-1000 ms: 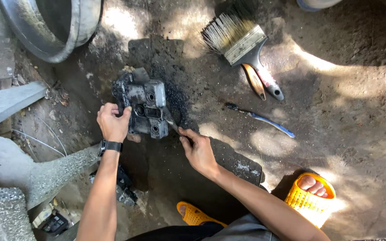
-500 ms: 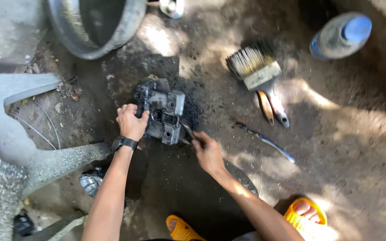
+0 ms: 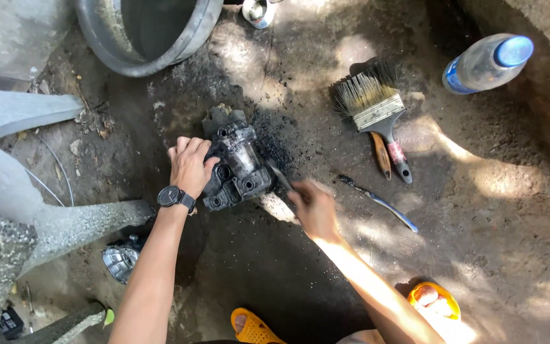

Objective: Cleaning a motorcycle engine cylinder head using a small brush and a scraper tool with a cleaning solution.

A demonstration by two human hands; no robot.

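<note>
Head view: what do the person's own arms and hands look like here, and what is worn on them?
Both arms are bare, with no sleeves or gloves. The left hand has a black wristwatch with a round dark face and a black strap on its wrist. The right hand wears nothing on hand or wrist and looks slightly blurred. No rings are discernible on either hand.

Left hand (image 3: 189,167) grips palm-down; right hand (image 3: 313,205) has fingers closed.

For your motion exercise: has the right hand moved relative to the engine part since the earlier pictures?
No clear move: the right hand remains at the engine part's lower right edge; the camera shifted instead.
</note>
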